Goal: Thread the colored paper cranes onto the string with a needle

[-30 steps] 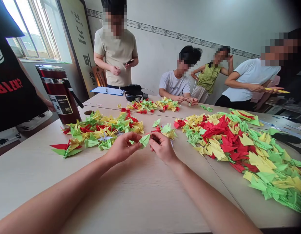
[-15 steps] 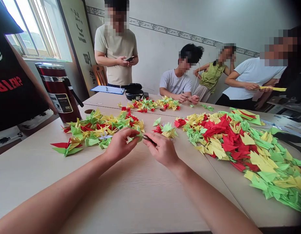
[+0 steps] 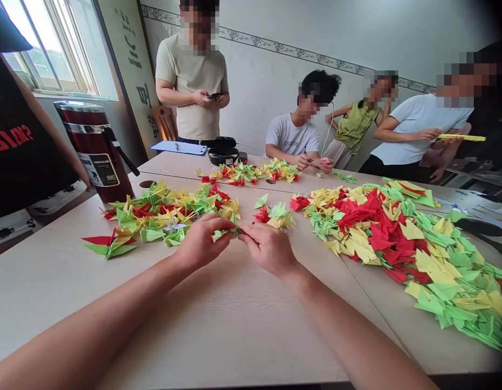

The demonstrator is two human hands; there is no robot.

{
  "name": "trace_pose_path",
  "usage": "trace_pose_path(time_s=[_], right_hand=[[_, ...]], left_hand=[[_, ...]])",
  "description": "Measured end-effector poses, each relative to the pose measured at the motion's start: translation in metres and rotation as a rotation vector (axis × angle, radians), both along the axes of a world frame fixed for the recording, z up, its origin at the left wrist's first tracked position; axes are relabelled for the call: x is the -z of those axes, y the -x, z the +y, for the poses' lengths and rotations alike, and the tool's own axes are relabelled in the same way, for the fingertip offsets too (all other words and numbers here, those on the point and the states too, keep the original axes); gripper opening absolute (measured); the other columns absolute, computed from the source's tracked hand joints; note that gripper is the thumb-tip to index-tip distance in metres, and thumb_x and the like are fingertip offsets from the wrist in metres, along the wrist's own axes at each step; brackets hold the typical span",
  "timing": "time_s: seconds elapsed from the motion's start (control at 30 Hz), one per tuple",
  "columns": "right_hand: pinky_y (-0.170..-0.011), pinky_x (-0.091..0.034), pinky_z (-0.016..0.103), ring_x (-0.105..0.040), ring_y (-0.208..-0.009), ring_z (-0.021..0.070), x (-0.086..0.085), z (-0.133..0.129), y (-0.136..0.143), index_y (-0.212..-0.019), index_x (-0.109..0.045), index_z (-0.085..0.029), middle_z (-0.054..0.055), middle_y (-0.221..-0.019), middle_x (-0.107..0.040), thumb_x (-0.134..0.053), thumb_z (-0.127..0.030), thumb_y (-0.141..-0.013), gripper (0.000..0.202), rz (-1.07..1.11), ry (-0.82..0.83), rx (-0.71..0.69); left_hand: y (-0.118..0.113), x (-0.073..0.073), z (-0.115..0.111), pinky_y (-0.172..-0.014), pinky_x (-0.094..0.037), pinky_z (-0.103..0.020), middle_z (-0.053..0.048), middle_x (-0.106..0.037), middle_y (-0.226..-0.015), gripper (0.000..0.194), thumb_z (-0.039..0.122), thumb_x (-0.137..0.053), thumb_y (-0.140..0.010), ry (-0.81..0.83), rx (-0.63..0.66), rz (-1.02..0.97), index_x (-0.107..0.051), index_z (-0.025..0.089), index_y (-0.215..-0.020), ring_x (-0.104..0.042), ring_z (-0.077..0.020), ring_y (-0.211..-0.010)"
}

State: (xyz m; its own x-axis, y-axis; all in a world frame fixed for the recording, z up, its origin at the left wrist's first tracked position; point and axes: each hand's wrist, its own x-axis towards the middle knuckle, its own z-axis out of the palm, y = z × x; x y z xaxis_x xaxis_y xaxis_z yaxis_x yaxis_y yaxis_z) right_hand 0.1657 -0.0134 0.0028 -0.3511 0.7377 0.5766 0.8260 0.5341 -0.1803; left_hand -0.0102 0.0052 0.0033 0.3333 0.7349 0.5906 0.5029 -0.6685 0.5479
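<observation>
Closed in a pinch, my left hand (image 3: 203, 242) holds a small green folded paper crane (image 3: 223, 234) over the middle of the table. My right hand (image 3: 271, 252) is shut around a slim dark tool (image 3: 240, 231) whose tip meets the crane; most of it is hidden by my fingers, and I cannot tell its kind. Just beyond my hands lies a small cluster of red, green and yellow paper cranes (image 3: 276, 215). A bigger heap of cranes (image 3: 161, 208) spreads behind my left hand, with a red and green one (image 3: 109, 246) at its near edge.
A large pile of folded cranes (image 3: 381, 227) covers the table's right side. At the left stands a dark red vacuum flask (image 3: 100, 157). Farther back are a blue clipboard (image 3: 180, 147), a black case (image 3: 223, 154) and more cranes (image 3: 251, 172). Several people are around the table.
The dark tool in my right hand has turned, so less of its length shows and its tip is now at the crane. Both hands stay nearly in place.
</observation>
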Motion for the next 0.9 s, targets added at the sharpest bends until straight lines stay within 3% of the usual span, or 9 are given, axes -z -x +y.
trace_pose_path(time_s=[0.9], right_hand=[[-0.051, -0.031, 0.024, -0.057, -0.064, 0.0139, -0.0004, -0.0016, -0.0003, -0.085, -0.069, -0.025, 0.002, -0.071, -0.066, -0.051, -0.027, -0.086, 0.018, -0.082, 0.049, 0.022]], left_hand=[[0.0003, -0.0017, -0.0001, -0.063, -0.045, -0.026, -0.005, -0.063, -0.077, 0.013, 0.025, -0.056, -0.076, 0.08, 0.012, 0.052, -0.067, 0.019, -0.082, -0.057, -0.0153, -0.072]])
